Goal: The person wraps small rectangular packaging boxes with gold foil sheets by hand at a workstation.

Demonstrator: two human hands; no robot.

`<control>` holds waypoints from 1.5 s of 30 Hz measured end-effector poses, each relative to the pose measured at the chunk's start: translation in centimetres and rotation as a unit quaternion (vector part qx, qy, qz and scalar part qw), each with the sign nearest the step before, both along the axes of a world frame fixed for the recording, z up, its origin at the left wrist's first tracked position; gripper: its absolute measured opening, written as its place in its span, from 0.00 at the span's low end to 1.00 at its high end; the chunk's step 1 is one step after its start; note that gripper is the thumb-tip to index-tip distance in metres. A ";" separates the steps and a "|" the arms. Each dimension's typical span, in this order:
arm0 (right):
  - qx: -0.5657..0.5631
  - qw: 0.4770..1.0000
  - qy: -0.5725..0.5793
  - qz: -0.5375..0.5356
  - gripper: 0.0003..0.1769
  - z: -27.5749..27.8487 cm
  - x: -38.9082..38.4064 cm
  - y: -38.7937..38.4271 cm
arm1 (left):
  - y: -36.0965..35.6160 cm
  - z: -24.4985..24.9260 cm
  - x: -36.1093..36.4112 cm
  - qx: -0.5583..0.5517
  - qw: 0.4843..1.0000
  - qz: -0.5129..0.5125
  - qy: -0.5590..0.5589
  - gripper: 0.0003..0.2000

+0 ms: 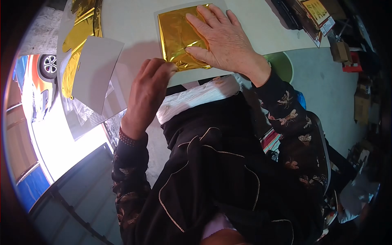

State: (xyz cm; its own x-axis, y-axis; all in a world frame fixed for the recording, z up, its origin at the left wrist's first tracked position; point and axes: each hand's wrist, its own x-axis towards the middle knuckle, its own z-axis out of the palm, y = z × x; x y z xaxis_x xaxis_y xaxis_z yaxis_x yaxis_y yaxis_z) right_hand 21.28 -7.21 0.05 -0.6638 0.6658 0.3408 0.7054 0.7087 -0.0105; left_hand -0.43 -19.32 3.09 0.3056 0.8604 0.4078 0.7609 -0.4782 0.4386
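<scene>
A square of shiny gold foil [175, 32], creased along its lower edge, lies on the pale tabletop. My right hand [226, 45] rests flat over its right part with the fingers spread. At the foil's lower left corner, my left hand [149, 90] has its fingers curled together, the tips pinching the edge. What exactly lies between those fingertips is partly hidden. A thin pale border shows beneath the foil's left and top edges. Left of my hands, a grey card [94, 69] overlaps a longer strip of gold foil [83, 30].
Clear plastic wrap [92, 112] hangs by the table's left edge. A green bin [282, 65] stands beyond my right wrist. Boxes and a printed packet [318, 12] sit at the upper right. White cloth [196, 98] covers my lap. An orange car [43, 77] is outside at left.
</scene>
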 end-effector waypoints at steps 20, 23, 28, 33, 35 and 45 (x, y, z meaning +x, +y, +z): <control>-0.044 0.999 0.021 0.023 0.45 0.9 0.2 -0.1 | 6.6 -2.1 0.6 0.047 0.980 0.016 0.193 0.39; -0.051 0.998 0.026 0.023 0.46 0.8 0.5 0.1 | 6.3 -2.3 0.2 0.061 0.976 0.015 0.208 0.39; -0.054 0.998 0.034 0.016 0.43 0.7 0.5 -0.2 | 5.8 -2.7 -0.6 0.065 0.983 0.023 0.171 0.37; -0.045 0.998 0.049 0.014 0.41 0.7 0.4 -0.2 | 5.7 -3.3 -0.4 0.042 0.980 0.107 0.164 0.35; -0.053 0.998 0.043 0.007 0.41 0.7 0.3 -0.3 | 6.0 -3.1 -0.1 0.063 0.973 0.131 0.178 0.35; -0.082 0.996 0.022 -0.007 0.46 0.8 0.3 -0.2 | 8.7 -2.7 2.1 0.000 0.985 0.093 0.142 0.32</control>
State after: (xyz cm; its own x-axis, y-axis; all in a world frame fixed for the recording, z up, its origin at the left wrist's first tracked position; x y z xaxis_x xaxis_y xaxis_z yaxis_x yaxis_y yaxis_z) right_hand 21.62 -7.44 0.88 -0.6409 0.7241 0.2547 0.7114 0.6849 -0.1572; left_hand 1.69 -10.63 0.42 0.2442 0.9121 0.3292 0.9276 -0.3187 0.1948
